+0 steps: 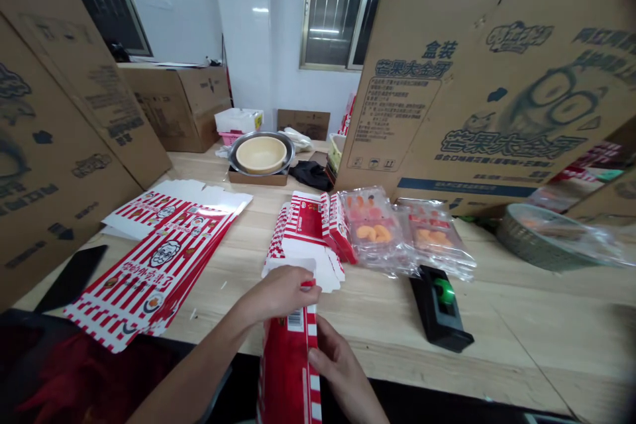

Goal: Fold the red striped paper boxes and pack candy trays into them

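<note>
A red and white striped paper box [289,371] stands tilted in front of me at the table's near edge, its lower end cut off by the frame. My left hand [281,293] is bent over the box's upper end, with closed fingers at its flap; part of the flap is hidden under them. Around the right side of the box my right hand [338,359] is wrapped, thumb on the front face. Just beyond lie folded striped boxes [304,217] with white flaps. To the left is a stack of flat printed box sheets [163,255].
Clear plastic packs [370,228] with orange and red pieces lie right of the folded boxes. A black tape dispenser [440,311] stands nearer. Far right is a green basket [539,245]. Large cartons [422,139] wall the table; a cream bowl [263,154] sits behind.
</note>
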Motion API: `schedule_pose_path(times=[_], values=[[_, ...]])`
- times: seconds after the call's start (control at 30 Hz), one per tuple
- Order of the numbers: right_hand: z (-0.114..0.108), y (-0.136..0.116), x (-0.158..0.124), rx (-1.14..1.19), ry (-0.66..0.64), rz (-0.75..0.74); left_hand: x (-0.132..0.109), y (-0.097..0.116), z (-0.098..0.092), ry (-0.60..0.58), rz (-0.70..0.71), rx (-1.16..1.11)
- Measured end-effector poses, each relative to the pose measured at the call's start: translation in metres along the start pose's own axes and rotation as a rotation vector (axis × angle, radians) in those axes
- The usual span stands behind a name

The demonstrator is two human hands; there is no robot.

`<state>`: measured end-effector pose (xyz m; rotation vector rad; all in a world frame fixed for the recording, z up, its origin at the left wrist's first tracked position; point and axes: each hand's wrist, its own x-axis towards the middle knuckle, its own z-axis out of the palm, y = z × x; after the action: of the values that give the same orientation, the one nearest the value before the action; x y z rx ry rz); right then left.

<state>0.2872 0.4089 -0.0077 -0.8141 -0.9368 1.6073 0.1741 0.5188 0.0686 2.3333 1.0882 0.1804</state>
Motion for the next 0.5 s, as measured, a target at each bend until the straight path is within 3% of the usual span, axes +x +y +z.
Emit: schedule_pose_path(times=[0.1,0.17,0.23,0.27,0.3,0.37,0.43,0.5], values=[[0.001,0.003,0.005,-0.016,0.1,0.003,0.0,-0.008,0.008,0.049,0.055,-0.06],[-0.002,0.009,0.007,0.007,0.182,0.031,-0.002,-0.019,0.018,0.258,0.112,-0.139],[-0.008,0.015,0.008,0.057,0.255,0.058,-0.009,-0.034,0.035,0.531,0.053,-0.302],[-0.013,0.018,0.008,0.088,0.284,0.07,-0.014,-0.041,0.044,0.597,-0.002,-0.443],[-0.017,0.021,0.008,0.119,0.306,0.079,-0.02,-0.048,0.054,0.582,-0.043,-0.614],[-0.025,0.026,0.008,0.165,0.341,0.092,-0.033,-0.058,0.073,0.378,-0.037,-0.957],[-0.029,0.028,0.008,0.169,0.37,0.105,-0.044,-0.063,0.087,0.229,-0.026,-1.149],[-0.03,0.028,0.009,0.13,0.407,0.117,-0.051,-0.064,0.095,0.286,-0.087,-1.205]])
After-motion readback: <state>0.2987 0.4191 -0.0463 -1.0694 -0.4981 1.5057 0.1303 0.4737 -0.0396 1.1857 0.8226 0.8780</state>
